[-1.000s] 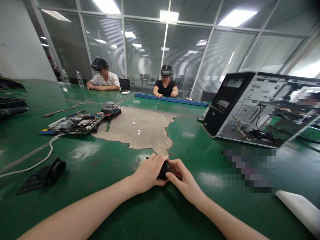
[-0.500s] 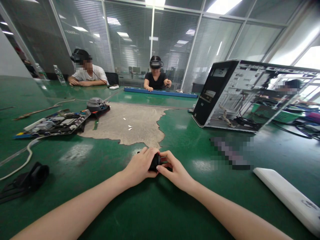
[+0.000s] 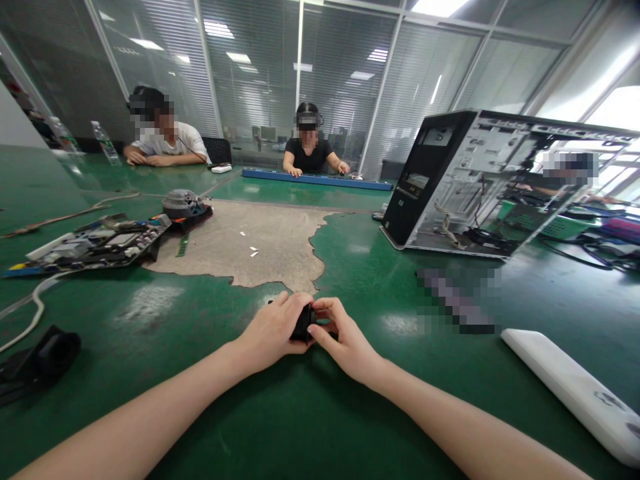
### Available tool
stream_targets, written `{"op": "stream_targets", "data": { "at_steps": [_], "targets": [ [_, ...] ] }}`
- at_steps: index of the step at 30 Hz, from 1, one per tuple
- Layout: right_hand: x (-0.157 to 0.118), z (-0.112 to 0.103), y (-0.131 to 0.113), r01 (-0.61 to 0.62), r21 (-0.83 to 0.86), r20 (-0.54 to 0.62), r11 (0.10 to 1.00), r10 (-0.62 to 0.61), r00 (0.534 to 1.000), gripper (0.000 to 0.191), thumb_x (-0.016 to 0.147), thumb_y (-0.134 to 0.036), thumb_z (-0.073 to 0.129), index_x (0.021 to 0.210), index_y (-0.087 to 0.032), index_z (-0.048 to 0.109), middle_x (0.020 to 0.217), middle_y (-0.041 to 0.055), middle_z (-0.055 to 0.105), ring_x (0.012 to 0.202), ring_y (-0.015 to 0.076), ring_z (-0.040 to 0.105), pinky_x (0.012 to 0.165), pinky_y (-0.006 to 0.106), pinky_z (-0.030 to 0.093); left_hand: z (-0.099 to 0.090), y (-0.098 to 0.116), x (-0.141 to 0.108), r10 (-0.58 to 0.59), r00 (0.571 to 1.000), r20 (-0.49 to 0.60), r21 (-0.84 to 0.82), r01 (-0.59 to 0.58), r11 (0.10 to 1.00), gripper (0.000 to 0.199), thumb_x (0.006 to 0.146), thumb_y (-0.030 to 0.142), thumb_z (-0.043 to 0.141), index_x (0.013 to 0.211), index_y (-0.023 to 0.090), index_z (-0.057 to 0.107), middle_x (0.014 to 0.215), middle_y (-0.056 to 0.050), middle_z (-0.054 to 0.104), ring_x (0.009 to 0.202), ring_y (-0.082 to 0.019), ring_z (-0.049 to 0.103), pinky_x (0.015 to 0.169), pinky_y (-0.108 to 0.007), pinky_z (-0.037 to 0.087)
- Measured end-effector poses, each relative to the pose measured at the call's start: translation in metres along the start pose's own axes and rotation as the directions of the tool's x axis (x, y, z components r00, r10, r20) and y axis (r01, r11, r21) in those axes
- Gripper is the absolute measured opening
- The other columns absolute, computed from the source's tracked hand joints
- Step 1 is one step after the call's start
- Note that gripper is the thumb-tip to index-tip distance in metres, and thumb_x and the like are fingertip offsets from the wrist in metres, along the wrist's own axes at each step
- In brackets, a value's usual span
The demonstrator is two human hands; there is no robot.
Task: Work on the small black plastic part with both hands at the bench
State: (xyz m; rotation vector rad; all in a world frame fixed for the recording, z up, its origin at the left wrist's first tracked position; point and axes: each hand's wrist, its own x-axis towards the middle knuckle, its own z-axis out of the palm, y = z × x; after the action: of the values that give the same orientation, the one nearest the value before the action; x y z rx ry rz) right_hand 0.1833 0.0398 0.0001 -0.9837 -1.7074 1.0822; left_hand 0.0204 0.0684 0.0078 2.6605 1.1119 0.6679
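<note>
A small black object (image 3: 303, 325) is between my hands, low over the green table (image 3: 300, 427); its kind does not show, as my fingers cover much of it. My left hand (image 3: 273, 332) wraps round it from the left and above, fingers closed on it. From the right, my right hand (image 3: 345, 337) pinches its right side with thumb and fingertips. Just beyond my hands lies a bare brownish patch (image 3: 270, 247) with a ragged edge and a few small white scraps (image 3: 253, 252).
A circuit board (image 3: 100, 243) and a round grey fan (image 3: 183, 203) lie left. Nearer is a black strapped item (image 3: 45, 360). An opened computer case (image 3: 450, 187) stands right, with a white slab (image 3: 570, 393) nearer. Two people sit opposite, near a blue bar (image 3: 315, 179).
The view has shifted a little, so most things sit slightly further left. Both hands keep their hold on the black object, with little change in their pose.
</note>
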Motion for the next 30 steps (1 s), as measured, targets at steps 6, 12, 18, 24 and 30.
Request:
{"op": "stream_targets", "data": {
  "at_steps": [6, 12, 18, 24, 30],
  "targets": [
    [-0.0035, -0.0007, -0.0027, 0.147, -0.148, -0.018, 0.978, -0.151, 0.988, 0.021, 0.076, -0.017, 0.052, 0.095, -0.022, 0.044, 0.107, 0.0062, 0.046, 0.101, 0.0189, 0.047, 0.080, 0.034, 0.047, -0.0007, -0.0020, -0.0012, 0.031, 0.999, 0.008, -0.003, -0.031, 1.000, 0.056, 0.063, 0.019, 0.062, 0.110, 0.024, 0.032, 0.107, -0.003, 0.048, 0.091, -0.021, 0.045, 0.076, -0.035, 0.041],
    [0.0009, -0.0003, 0.0011, 0.046, -0.084, -0.059, 0.995, -0.051, 0.997, 0.024, 0.077, -0.020, 0.052, 0.098, -0.021, 0.040, 0.096, 0.0036, 0.049, 0.091, 0.0153, 0.053, 0.082, 0.034, 0.046, -0.0027, -0.0003, -0.0008, 0.033, 0.999, 0.003, 0.003, -0.033, 0.999, 0.053, 0.065, 0.024, 0.062, 0.110, 0.021, 0.033, 0.106, -0.003, 0.049, 0.090, -0.022, 0.045, 0.075, -0.034, 0.041],
    [0.0021, 0.0001, 0.0029, -0.026, -0.014, -0.022, 1.000, 0.026, 0.999, 0.028, 0.078, -0.021, 0.050, 0.103, -0.022, 0.038, 0.103, 0.0051, 0.049, 0.100, 0.0170, 0.050, 0.078, 0.032, 0.048, -0.0023, -0.0006, -0.0013, 0.034, 0.999, 0.002, 0.012, -0.034, 0.999, 0.052, 0.066, 0.024, 0.061, 0.110, 0.022, 0.033, 0.108, -0.004, 0.048, 0.091, -0.022, 0.046, 0.075, -0.034, 0.040],
    [-0.0006, -0.0015, -0.0014, 0.004, -0.064, 0.039, 0.998, -0.002, 0.999, 0.024, 0.076, -0.017, 0.051, 0.097, -0.022, 0.042, 0.097, 0.0029, 0.050, 0.089, 0.0151, 0.053, 0.073, 0.029, 0.048, -0.0035, -0.0005, -0.0013, 0.025, 1.000, 0.010, 0.014, -0.025, 1.000, 0.055, 0.063, 0.022, 0.063, 0.109, 0.022, 0.032, 0.106, -0.003, 0.049, 0.090, -0.022, 0.046, 0.073, -0.033, 0.040],
    [0.0027, -0.0023, 0.0026, 0.017, 0.030, -0.021, 0.999, -0.016, 1.000, 0.014, 0.077, -0.023, 0.052, 0.090, -0.022, 0.046, 0.096, 0.0023, 0.048, 0.092, 0.0149, 0.052, 0.076, 0.029, 0.048, -0.0028, -0.0001, -0.0009, 0.041, 0.999, -0.017, 0.010, -0.041, 0.999, 0.052, 0.064, 0.024, 0.062, 0.108, 0.020, 0.033, 0.103, -0.003, 0.050, 0.087, -0.022, 0.046, 0.072, -0.033, 0.041]
  ]
}}
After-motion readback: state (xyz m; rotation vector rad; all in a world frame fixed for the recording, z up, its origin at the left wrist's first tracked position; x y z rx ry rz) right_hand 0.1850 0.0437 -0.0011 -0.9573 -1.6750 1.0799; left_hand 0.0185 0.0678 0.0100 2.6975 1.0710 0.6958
